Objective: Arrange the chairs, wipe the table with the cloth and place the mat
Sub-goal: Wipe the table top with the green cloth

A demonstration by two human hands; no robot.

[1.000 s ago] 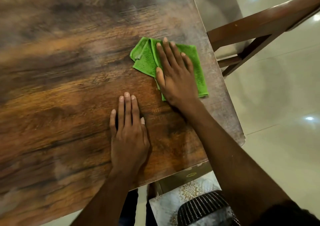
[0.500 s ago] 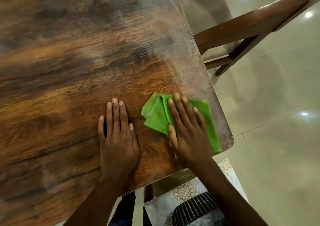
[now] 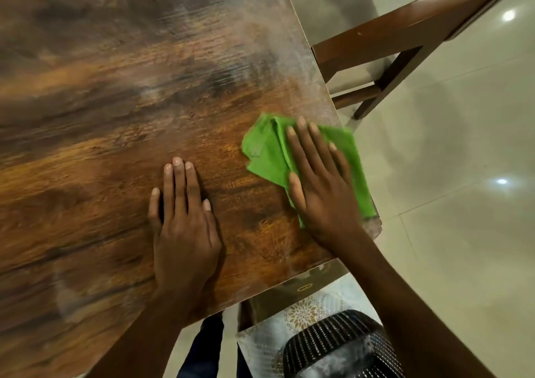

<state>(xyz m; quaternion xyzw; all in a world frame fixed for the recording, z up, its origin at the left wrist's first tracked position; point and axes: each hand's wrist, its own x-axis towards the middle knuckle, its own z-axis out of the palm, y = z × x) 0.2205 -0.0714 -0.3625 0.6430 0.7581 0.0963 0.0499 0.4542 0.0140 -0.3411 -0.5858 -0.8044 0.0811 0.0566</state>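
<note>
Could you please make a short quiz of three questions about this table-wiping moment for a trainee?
1. True or false: the left hand holds the green cloth.
2. Which hand presses the cloth? A) the right hand B) the left hand
3. Fill in: the cloth lies near the table's ____ corner, on the side of the wooden chair.

Key: 1. False; it rests flat on bare wood. 2. A. 3. Near right.

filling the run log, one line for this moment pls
step: wiping | right hand: flat on green cloth near table corner | left hand: flat on table
</note>
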